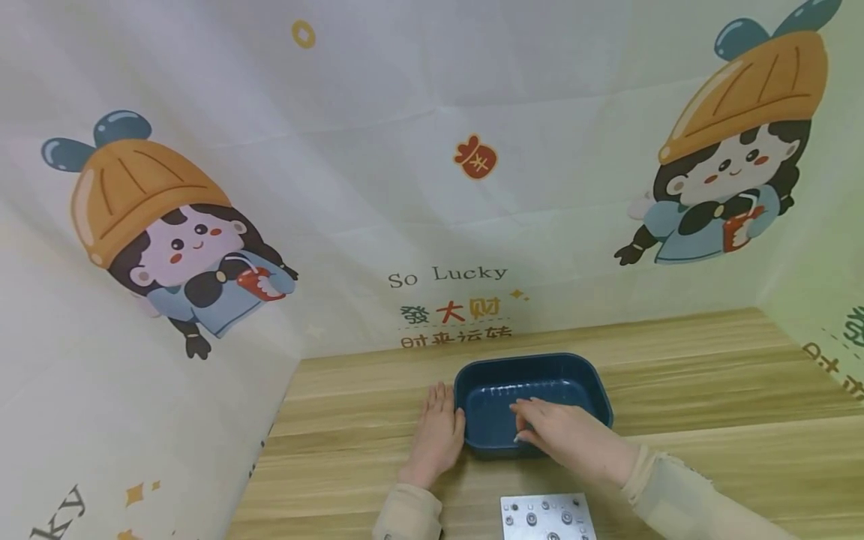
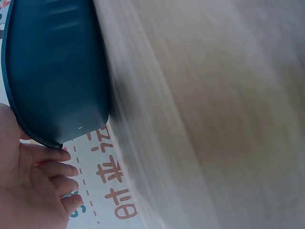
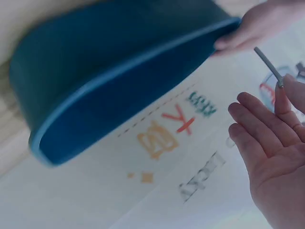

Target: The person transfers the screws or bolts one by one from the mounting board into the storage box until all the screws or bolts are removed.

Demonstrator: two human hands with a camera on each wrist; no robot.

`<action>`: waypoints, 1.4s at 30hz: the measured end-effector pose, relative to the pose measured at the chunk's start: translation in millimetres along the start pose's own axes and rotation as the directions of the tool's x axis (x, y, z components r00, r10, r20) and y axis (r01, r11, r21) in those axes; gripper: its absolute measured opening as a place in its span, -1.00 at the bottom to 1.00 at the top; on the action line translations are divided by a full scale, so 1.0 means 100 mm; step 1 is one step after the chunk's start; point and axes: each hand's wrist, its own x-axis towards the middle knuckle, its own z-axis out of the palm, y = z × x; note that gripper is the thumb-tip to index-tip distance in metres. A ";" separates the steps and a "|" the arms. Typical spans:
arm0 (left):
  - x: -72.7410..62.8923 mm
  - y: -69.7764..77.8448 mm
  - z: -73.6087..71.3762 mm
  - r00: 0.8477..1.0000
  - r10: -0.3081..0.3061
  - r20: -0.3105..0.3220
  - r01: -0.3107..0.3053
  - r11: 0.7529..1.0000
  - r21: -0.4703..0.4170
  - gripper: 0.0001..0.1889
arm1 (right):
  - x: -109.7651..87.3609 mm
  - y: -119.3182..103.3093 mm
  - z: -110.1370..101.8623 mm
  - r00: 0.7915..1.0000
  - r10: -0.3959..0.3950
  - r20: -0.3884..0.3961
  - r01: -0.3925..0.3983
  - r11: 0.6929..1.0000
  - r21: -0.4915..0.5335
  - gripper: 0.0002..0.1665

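A dark blue rectangular tub [image 1: 533, 367] sits on the wooden tabletop. My left hand [image 1: 439, 431] lies along its left end, fingers extended and the thumb by the rim; the left wrist view has the same hand [image 2: 38, 186] touching the tub [image 2: 57, 71]. Over the tub's near right part is my right hand [image 1: 560, 435]. In the right wrist view, the thumb and index finger of that hand [image 3: 271, 143] pinch a thin grey metal rod [image 3: 269, 67], its other fingers loosely extended. The tub [image 3: 114, 52] appears beside it; the rod cannot be made out in the head view.
A silver metal plate [image 1: 520, 532] with several round fittings lies nearer to me, below the tub. Printed white cloth [image 1: 351, 300] rises behind the wooden table [image 1: 351, 405] and at both sides.
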 end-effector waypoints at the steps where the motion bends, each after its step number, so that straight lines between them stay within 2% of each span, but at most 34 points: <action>1: 0.00 0.00 0.00 1.000 0.000 0.003 0.000 1.000 0.004 -0.47 | 0.01 0.06 -0.01 1.000 0.001 -0.021 -0.001 1.000 -0.006 -0.67; 3: 0.00 0.01 -0.01 1.000 0.001 0.007 -0.001 1.000 0.007 -0.46 | 0.05 0.18 -0.03 0.999 0.025 -0.030 -0.025 1.000 -0.006 -0.70; 5: 0.00 0.01 -0.01 1.000 0.001 0.008 -0.001 1.000 0.007 -0.46 | 0.08 0.30 -0.05 0.998 0.069 -0.005 -0.069 0.998 -0.010 -0.72; 10: 0.00 0.00 0.00 1.000 0.003 0.005 -0.003 1.000 0.016 -0.46 | 0.15 0.55 -0.01 0.979 0.172 0.111 -0.171 0.985 -0.016 -0.87; 15: -0.01 -0.01 0.01 1.000 0.005 0.002 -0.005 1.000 0.023 -0.47 | 0.15 0.69 0.14 0.955 0.212 0.207 -0.214 0.977 -0.014 -0.89; 20: -0.01 -0.01 0.00 1.000 0.005 0.003 -0.005 1.000 0.023 -0.46 | 0.15 0.72 0.28 0.941 0.216 0.260 -0.218 0.976 -0.025 -0.87; 27: -0.01 -0.01 0.00 1.000 -0.003 0.008 0.003 1.000 0.014 -0.46 | 0.15 0.72 0.37 0.922 0.228 0.313 -0.236 0.972 -0.012 -0.87; 38: -0.01 0.01 0.01 1.000 -0.015 0.003 0.015 1.000 -0.007 -0.47 | 0.16 0.71 0.35 0.901 0.241 0.362 -0.254 0.967 -0.013 -0.85; 42: -0.01 0.01 0.00 1.000 -0.015 0.005 0.015 1.000 -0.010 -0.47 | 0.17 0.71 0.30 0.885 0.258 0.388 -0.281 0.960 0.004 -0.87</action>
